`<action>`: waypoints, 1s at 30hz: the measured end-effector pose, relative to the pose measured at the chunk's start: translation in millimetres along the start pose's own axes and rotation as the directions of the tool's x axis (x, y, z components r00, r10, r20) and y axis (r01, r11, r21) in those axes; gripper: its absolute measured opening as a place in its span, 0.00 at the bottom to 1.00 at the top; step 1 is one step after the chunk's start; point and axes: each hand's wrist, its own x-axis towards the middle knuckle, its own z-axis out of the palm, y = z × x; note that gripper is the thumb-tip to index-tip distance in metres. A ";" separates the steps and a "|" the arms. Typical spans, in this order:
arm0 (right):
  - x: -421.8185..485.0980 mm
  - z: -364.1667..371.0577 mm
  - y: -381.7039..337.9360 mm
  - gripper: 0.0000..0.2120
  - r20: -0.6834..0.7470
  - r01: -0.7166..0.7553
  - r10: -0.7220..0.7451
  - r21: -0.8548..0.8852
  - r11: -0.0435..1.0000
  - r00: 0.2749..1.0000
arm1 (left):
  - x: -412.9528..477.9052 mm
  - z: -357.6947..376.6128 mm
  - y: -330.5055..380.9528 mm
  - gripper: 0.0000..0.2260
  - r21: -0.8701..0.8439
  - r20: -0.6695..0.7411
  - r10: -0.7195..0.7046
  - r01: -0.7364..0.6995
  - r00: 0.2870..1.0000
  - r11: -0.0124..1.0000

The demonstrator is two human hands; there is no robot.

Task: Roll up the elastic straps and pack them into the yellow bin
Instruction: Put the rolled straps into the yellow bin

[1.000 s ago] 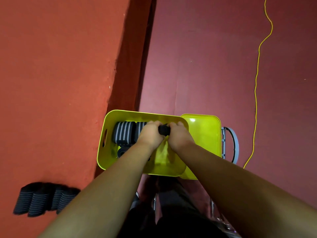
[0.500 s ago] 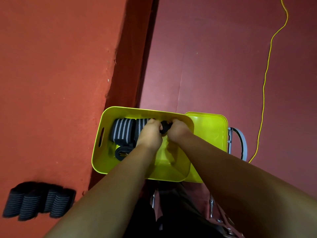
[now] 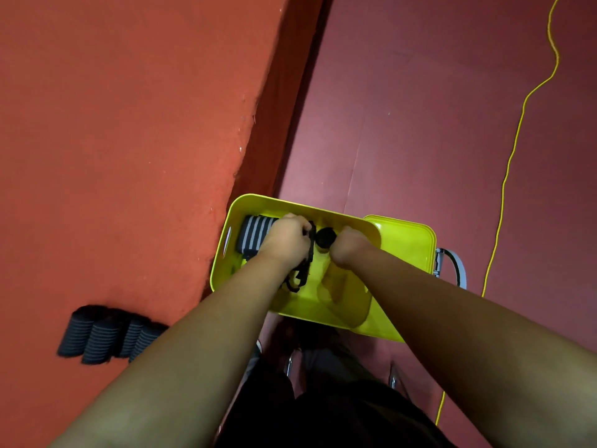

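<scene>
The yellow bin [image 3: 252, 202] sits at centre, beside the edge of the orange table. Both my hands are over it. My right hand [image 3: 347, 245] grips a small black roll of elastic strap [image 3: 325, 237]. My left hand [image 3: 286, 239] holds the loose black tail of that strap [image 3: 302, 276], which hangs down into the bin. A striped grey-and-white roll [image 3: 255, 232] lies inside the bin at its left end, partly hidden by my left hand.
A row of several rolled striped straps [image 3: 106, 337] lies on the orange table [image 3: 129, 140] at lower left. A yellow lid [image 3: 407, 240] sits right of the bin, with a grey handle [image 3: 455, 266]. A yellow cord [image 3: 510, 156] runs over the maroon floor.
My hands have drawn apart, so the black roll and its hanging tail show between them. The camera has shifted, moving the bin slightly in the view.
</scene>
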 end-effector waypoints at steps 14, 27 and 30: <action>-67.2 38.7 -196.6 0.10 -0.055 0.383 -0.378 0.133 0.914 0.924 | -132.8 -115.6 -134.0 0.08 -0.290 -0.241 -0.295 0.221 0.925 0.931; -102.6 188.0 -310.1 0.06 0.239 0.462 -0.480 0.129 0.877 0.844 | -246.1 -136.2 -290.1 0.19 -0.427 -0.394 -0.660 0.509 0.639 0.748; -104.4 211.4 -316.6 0.11 0.267 0.435 -0.472 0.189 0.881 0.840 | -252.3 -136.0 -311.9 0.23 -0.380 -0.376 -0.648 0.527 0.662 0.760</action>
